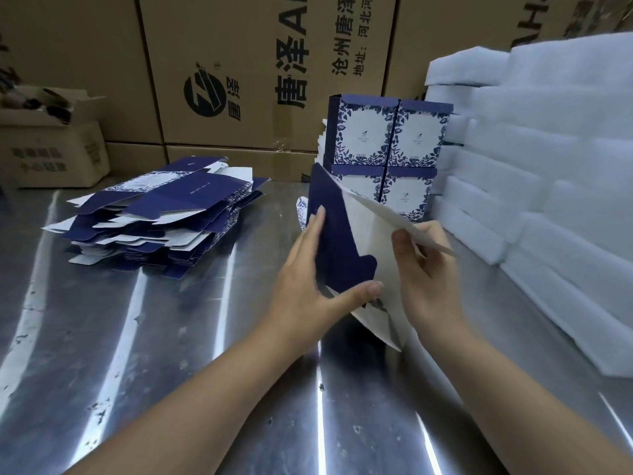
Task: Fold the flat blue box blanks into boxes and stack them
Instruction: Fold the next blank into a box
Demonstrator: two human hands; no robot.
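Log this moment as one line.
step: folding blank; left hand: holds blank; right hand: pinches blank; folded boxes: stacked behind; flat blanks: piled left

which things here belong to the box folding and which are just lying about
Job: half-folded blank, held by left hand and right hand; pile of flat blanks; stack of folded boxes.
Lying about: white foam sheets; brown cartons; open carton at far left.

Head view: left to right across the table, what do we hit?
Open brown carton → pile of flat blanks → left hand → blank being folded → right hand → white foam blocks.
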